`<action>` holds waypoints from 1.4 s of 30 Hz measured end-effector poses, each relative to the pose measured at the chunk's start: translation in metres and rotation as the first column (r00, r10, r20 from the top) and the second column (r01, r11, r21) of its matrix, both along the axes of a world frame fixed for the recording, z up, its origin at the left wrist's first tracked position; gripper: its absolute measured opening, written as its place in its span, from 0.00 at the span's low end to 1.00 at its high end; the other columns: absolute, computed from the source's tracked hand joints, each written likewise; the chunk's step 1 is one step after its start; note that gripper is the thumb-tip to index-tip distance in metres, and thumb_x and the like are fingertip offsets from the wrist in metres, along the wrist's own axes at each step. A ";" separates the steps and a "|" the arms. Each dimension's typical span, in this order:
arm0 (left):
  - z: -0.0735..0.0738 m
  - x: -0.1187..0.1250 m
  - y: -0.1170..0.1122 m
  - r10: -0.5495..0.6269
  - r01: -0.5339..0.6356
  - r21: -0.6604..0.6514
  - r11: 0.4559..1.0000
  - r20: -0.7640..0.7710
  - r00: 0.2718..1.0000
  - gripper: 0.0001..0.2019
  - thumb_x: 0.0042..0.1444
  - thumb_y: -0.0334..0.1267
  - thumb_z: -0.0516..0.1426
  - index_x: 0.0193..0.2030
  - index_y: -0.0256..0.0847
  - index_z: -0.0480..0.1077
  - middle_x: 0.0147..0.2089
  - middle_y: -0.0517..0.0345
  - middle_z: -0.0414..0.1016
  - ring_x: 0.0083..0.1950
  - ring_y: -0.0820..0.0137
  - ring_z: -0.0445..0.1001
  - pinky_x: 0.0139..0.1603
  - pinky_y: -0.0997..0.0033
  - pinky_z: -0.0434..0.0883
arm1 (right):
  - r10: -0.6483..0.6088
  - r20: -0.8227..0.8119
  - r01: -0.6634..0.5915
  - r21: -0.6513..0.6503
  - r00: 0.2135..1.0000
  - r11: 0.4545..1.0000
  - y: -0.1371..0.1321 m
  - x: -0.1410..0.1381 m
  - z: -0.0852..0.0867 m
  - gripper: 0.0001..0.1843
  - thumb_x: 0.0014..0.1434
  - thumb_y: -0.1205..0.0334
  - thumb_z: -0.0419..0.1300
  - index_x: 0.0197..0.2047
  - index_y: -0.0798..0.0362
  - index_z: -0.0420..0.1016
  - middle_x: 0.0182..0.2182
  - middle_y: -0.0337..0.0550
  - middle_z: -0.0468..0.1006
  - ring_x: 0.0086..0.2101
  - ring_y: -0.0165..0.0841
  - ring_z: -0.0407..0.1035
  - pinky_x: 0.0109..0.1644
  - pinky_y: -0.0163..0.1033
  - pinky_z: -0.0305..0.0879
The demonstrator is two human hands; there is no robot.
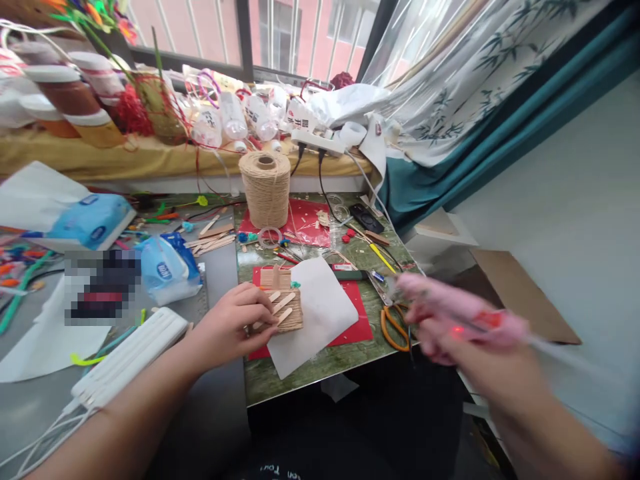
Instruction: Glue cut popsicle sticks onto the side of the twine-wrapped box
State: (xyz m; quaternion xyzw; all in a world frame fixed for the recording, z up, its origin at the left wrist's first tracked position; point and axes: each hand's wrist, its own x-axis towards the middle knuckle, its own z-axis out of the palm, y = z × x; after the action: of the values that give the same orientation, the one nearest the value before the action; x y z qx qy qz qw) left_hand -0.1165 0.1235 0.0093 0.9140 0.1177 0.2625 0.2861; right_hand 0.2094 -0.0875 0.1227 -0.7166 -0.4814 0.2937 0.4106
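My left hand (235, 320) is closed on a small twine-wrapped block with popsicle sticks laid across it (286, 308), holding it down on a white sheet of paper (315, 313) over red paper (357, 327). My right hand (440, 337), blurred by motion, grips a pink glue gun (463, 310) to the right of the table, its red light showing and its nozzle pointing left toward the block.
A big spool of jute twine (266, 188) stands behind the block. Orange-handled scissors (394, 328) lie near the table's right edge. Loose popsicle sticks (213, 237), tissue packs (167, 267), a power strip (320, 141) and bottles crowd the back.
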 end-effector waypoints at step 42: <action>-0.005 0.004 -0.014 0.167 -0.169 0.028 0.985 0.074 0.983 0.05 0.60 0.29 0.58 0.36 0.41 0.67 0.47 0.51 0.75 0.48 0.64 0.72 0.51 0.57 0.70 | 0.232 0.021 -0.231 -0.063 0.972 0.971 0.037 -0.106 -0.088 0.06 0.64 0.62 0.61 0.44 0.50 0.77 0.37 0.42 0.78 0.37 0.36 0.74 0.43 0.39 0.71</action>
State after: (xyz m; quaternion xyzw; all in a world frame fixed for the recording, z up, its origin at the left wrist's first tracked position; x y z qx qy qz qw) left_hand -0.1121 0.1092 0.0038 0.8957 0.1796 0.3200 0.2511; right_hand 0.1029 -0.0504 0.0352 -0.6717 -0.5582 0.3440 0.3448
